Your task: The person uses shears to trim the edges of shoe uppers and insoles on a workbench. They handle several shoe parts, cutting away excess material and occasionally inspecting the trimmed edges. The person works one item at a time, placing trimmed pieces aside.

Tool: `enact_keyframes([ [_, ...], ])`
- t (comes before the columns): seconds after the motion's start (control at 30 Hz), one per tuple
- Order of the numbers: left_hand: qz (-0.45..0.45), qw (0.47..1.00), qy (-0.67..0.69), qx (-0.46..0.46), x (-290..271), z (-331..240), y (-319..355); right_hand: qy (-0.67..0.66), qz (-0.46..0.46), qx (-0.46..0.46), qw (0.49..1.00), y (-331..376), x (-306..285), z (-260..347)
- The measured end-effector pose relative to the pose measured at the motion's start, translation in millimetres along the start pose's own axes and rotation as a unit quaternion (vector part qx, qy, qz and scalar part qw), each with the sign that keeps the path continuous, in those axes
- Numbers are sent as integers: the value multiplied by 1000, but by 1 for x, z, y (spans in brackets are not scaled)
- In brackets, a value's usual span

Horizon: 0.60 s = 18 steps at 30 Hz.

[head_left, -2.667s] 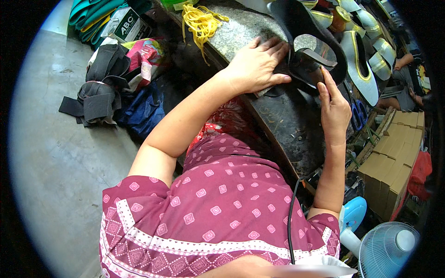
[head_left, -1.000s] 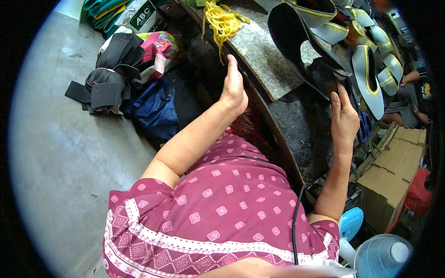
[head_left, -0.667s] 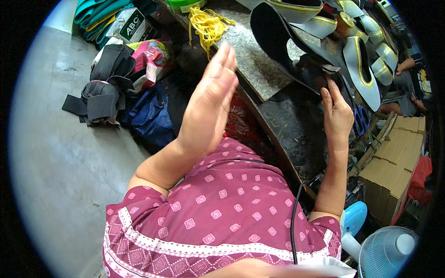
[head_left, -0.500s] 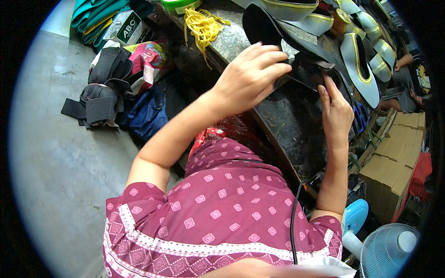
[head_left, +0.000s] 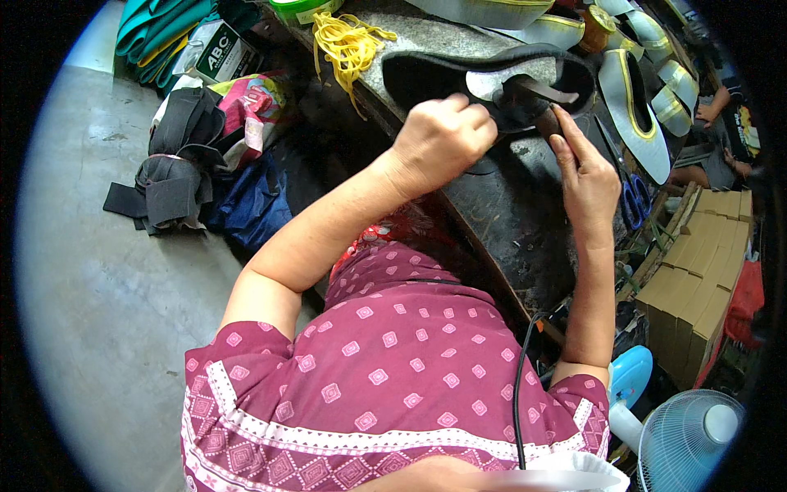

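Observation:
A black shoe upper [head_left: 418,74] lies spread across the bench, its opening showing a pale surface beneath. My left hand [head_left: 443,148] is closed at its near edge, knuckles up, seeming to pinch the black material; the fingertips are hidden. On the other side, my right hand [head_left: 586,176] grips what looks like a hammer [head_left: 548,123], thumb and forefinger on its brown handle. The dark head and a thin curved metal end lie over the upper's opening. Blue-handled scissors [head_left: 635,201] rest beside my right hand.
Yellow strips [head_left: 344,49] hang over the bench edge near a green tub [head_left: 303,8]. Silver-grey uppers with yellow edging [head_left: 631,115] lie at the right. Cardboard stacks [head_left: 689,271], a fan [head_left: 689,443] and a bundle of black pieces [head_left: 176,180] surround me. Another person's arm [head_left: 717,102] shows far right.
The black upper has swung from a raised, slanting position to lie flatter across the bench. My left hand has lowered and closed; the hammer now shows more clearly in my right hand.

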State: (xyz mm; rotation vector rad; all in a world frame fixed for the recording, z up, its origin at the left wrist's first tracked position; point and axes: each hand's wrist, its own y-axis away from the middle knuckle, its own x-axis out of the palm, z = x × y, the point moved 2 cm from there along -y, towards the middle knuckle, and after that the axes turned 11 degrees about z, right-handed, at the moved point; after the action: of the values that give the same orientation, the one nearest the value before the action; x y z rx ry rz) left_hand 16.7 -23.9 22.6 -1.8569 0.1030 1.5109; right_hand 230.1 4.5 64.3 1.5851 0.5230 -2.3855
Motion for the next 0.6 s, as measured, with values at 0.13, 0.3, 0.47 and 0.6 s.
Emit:
enact_keyframes([
  [0.13, -37, 999, -10, -27, 5, -15, -10, -74, -84, -65, 992, 3, -12, -6],
  [0.3, -42, 995, 89, -22, -8, 7, -7, -17, -4, -15, 1000, 6, 14, -8],
  [0.47, 102, 988, 25, -109, -8, 49, -1, -13, -12, 0, 1000, 13, 3, -28],
  [0.6, 56, 992, -23, -110, -3, 37, 3, 71, -15, 36, 997, 12, -24, -32],
])
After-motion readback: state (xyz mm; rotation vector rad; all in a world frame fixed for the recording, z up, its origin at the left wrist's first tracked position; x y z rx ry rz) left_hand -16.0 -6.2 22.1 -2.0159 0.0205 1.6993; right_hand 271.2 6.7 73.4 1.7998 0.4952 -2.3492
